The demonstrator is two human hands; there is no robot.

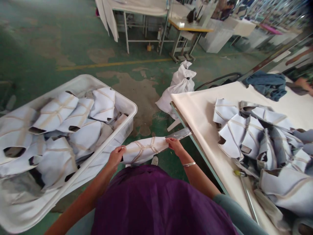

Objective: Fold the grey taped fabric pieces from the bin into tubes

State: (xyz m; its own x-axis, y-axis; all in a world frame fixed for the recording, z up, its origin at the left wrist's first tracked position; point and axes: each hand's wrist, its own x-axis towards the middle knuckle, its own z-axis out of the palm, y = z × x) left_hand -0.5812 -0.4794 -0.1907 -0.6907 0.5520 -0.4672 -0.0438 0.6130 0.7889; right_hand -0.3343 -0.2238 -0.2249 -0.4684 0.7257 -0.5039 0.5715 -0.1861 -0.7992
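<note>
Head view: holds a white piece [144, 149] by both ends in front of a purple garment [151, 199], left grip [117, 155] pinched closed on one end, right grip [174, 145] likewise on the other. Has it between tub [126, 132] and worktop [195, 106]. Shows similar pieces [57, 111] heaped in the tub, more on the worktop near a metal rod [249, 197].

1. The cloth piece [139, 148] between your left hand [116, 156] and right hand [175, 146] is white with tan crossing stripes.
2. Your top [156, 202], behind your grip, is purple.
3. The tub [126, 129] to its left is white.
4. The tabletop [195, 107] to its right is cream.
5. The floor [80, 39] beyond is green with brown patches.
</note>
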